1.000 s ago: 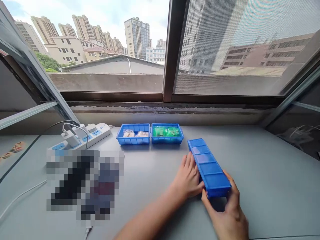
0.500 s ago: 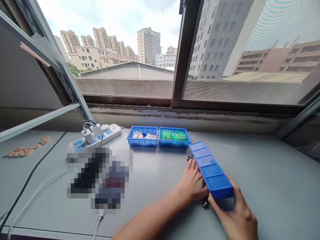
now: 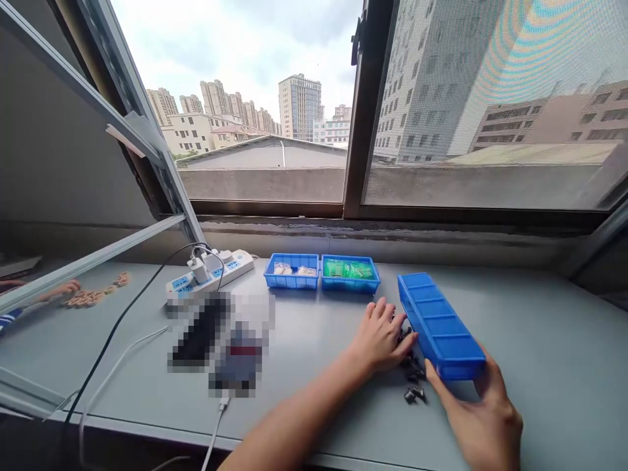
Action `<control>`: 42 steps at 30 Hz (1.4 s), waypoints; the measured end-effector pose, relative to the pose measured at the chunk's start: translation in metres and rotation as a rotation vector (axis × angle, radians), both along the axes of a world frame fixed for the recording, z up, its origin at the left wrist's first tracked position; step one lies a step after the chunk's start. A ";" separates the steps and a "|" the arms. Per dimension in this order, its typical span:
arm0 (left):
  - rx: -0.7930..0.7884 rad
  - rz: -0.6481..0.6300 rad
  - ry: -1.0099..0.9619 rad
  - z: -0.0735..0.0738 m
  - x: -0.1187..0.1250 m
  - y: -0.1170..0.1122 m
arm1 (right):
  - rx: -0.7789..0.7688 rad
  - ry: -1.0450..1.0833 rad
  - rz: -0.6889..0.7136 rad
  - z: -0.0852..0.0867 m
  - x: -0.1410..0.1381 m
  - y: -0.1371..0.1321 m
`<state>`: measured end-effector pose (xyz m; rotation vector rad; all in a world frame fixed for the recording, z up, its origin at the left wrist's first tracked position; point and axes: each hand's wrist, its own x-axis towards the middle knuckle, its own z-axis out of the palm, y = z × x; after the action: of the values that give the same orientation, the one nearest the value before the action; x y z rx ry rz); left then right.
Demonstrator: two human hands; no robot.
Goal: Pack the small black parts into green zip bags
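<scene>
While the right hand (image 3: 485, 418) held a blue tray (image 3: 444, 327) tilted, ribbed face up, the left hand (image 3: 380, 337) lay toward its nine o'clock, beside dark metal parts (image 3: 416, 375) on the tabletop (image 3: 564, 366). The right grip was partly closed, thumb and fingers straddling the tray's near end; the left grip was loosely spread, and from where I stood nothing showed clasped in it. One bin (image 3: 349, 285) with green packets (image 3: 348, 269) stood toward the left hand's eleven o'clock, another bin (image 3: 292, 282) with pale packets (image 3: 283, 269) toward ten. The tray appeared light, stiff and rather slippery, best held by its end walls; the parts looked hard, small and apt to roll.
</scene>
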<state>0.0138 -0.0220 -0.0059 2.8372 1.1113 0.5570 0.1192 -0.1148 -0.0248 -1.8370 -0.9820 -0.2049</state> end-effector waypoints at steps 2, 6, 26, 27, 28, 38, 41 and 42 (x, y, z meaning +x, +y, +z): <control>-0.024 0.038 -0.001 0.000 0.000 0.000 | 0.032 0.115 0.000 0.000 0.001 0.000; -0.098 0.068 -0.051 -0.001 -0.003 0.002 | 0.186 0.477 0.163 0.001 0.004 0.000; -0.394 0.035 -0.017 0.002 -0.015 0.005 | 0.125 -0.155 0.348 0.006 0.046 0.011; -0.390 0.034 -0.017 0.002 -0.015 0.006 | 0.124 -0.188 0.366 0.004 0.048 0.010; -0.385 0.034 -0.020 0.003 -0.016 0.006 | 0.123 -0.208 0.375 0.003 0.049 0.009; -0.450 -0.083 -0.123 0.009 -0.022 0.012 | 0.182 0.197 0.303 0.027 0.061 0.020; -0.502 -0.153 -0.127 0.013 -0.026 0.014 | 0.177 0.428 0.307 0.046 0.076 0.046; -0.521 -0.163 -0.115 0.014 -0.027 0.015 | 0.170 0.483 0.302 0.051 0.084 0.057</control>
<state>-0.0132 -0.0072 0.0082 2.3815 0.8432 0.3487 0.2027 -0.0573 0.0264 -1.4629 -0.8520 0.3190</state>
